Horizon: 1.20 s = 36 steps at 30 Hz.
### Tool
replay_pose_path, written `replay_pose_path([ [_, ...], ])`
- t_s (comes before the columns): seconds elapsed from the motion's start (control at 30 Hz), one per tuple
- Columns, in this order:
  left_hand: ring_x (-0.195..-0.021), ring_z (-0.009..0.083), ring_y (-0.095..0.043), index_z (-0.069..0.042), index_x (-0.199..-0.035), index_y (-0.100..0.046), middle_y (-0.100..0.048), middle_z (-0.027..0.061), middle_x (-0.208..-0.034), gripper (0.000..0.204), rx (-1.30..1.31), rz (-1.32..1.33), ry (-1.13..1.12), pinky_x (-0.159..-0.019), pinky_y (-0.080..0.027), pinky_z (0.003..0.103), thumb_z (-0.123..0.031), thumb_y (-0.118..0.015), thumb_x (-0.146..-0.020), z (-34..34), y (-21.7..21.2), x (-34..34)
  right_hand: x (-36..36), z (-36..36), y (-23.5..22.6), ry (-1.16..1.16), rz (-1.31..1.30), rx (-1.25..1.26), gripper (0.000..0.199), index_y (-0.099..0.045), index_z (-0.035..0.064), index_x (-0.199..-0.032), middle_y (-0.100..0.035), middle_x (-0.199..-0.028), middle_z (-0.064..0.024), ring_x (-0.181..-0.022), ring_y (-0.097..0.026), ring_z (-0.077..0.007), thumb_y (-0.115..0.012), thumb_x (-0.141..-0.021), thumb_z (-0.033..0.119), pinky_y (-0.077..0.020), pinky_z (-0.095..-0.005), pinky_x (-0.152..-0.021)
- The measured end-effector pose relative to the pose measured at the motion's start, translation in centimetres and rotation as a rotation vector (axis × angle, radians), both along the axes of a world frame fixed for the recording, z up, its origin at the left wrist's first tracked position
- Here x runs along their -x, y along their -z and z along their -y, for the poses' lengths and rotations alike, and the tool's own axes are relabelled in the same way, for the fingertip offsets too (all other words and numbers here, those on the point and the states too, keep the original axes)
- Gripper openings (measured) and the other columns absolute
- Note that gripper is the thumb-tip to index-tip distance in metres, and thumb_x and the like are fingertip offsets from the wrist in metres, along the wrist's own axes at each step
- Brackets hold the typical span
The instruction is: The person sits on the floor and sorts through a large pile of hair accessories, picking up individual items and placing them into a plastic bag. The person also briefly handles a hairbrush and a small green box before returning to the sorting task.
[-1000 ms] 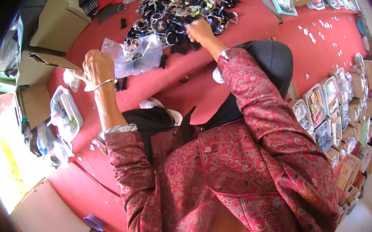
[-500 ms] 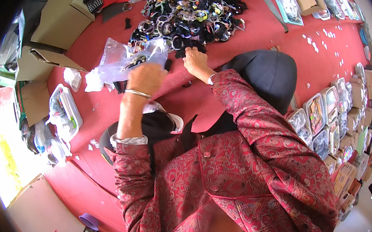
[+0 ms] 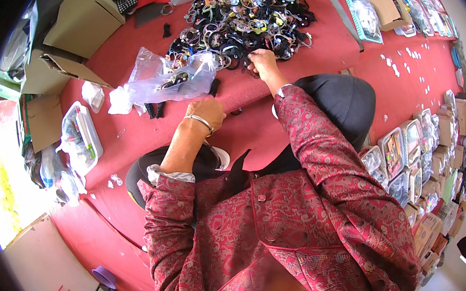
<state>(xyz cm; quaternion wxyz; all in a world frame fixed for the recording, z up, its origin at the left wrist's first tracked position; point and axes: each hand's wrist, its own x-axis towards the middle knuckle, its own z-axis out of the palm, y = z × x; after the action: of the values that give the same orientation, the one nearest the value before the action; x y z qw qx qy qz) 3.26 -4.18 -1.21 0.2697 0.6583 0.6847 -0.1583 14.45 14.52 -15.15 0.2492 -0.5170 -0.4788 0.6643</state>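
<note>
While bands fill the clear bag (image 3: 173, 81), boxes (image 3: 80, 132) hold packets.

bag (image 3: 173, 83): thin clear plastic, crinkled and glossy
table cover (image 3: 314, 59): matt red cloth
bangle (image 3: 200, 122): shiny metal
jacket (image 3: 285, 224): patterned red woven cloth, faint sheen
boxes (image 3: 83, 19): matt brown cardboard

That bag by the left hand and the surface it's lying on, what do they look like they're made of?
The bag looks like thin clear plastic film: see-through, crinkled, with glossy highlights. It lies just beyond the left hand. The table cover looks like matte red cloth or felt, with no shine and soft folds at the edge; the exact fabric is unclear.
</note>
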Motion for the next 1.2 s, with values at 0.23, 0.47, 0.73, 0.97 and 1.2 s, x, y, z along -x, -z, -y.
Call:
replay_pose_path([
  [0.23,-0.083,0.0347,-0.061,-0.005,-0.087,-0.062,-0.062,0.0195,-0.086,0.02,-0.213,-0.008,-0.118,-0.072,-0.048,0.044,-0.014,-0.047,-0.078,-0.9,-0.4,0.4,-1.2,-2.0,-0.9,0.257,-0.24,0.421,0.009,-0.056,0.0056,-0.086,-0.062,-0.072,-0.0104,-0.049,-0.052,-0.014,-0.048,-0.084,0.008,-0.0369,-0.024,-0.04],
  [0.47,-0.082,0.0365,-0.059,-0.002,-0.096,-0.059,-0.06,0.023,-0.085,0.024,-0.389,-0.023,-0.346,-0.071,-0.048,0.044,-0.017,-0.046,-0.081,-2.2,0.3,2.0,-2.3,-4.3,-2.5,0.168,-0.607,0.408,0.005,-0.051,0.0059,-0.082,-0.056,-0.069,-0.0089,-0.051,-0.051,-0.0157,-0.046,-0.083,0.003,-0.0371,-0.025,-0.042],
  [0.73,-0.09,0.0151,-0.058,0.0,-0.118,-0.049,-0.06,0.0112,-0.1,0.034,-0.505,1.13,-0.984,-0.079,-0.047,0.025,-0.014,-0.051,-0.087,-3.1,-1.8,2.9,0.9,0.4,-11.0,-0.169,-0.657,0.192,0.006,-0.058,0.0081,-0.078,-0.057,-0.065,-0.0008,-0.052,-0.054,-0.0105,-0.062,-0.077,0.004,-0.0406,-0.0204,-0.044],
  [0.97,-0.085,0.0138,-0.057,0.001,-0.107,-0.054,-0.058,0.0071,-0.097,0.027,-0.67,1.615,-1.126,-0.079,-0.048,0.025,-0.012,-0.057,-0.084,-3.1,-2.2,3.4,2.5,4.0,-15.2,-0.378,-0.495,-0.156,0.006,-0.061,0.0055,-0.08,-0.059,-0.068,0.0014,-0.055,-0.051,-0.0049,-0.062,-0.074,0.005,-0.0392,-0.0178,-0.05],
  [1.2,-0.077,0.0135,-0.058,-0.001,-0.094,-0.056,-0.059,0.0045,-0.091,0.014,-0.671,1.763,-1.199,-0.073,-0.051,0.026,-0.011,-0.058,-0.083,-2.4,-2.0,4.0,3.2,5.3,-15.9,-0.459,-0.403,-0.279,0.01,-0.061,0.0011,-0.083,-0.061,-0.073,-0.0017,-0.063,-0.055,-0.0069,-0.06,-0.073,0.001,-0.0457,-0.0202,-0.057],
])
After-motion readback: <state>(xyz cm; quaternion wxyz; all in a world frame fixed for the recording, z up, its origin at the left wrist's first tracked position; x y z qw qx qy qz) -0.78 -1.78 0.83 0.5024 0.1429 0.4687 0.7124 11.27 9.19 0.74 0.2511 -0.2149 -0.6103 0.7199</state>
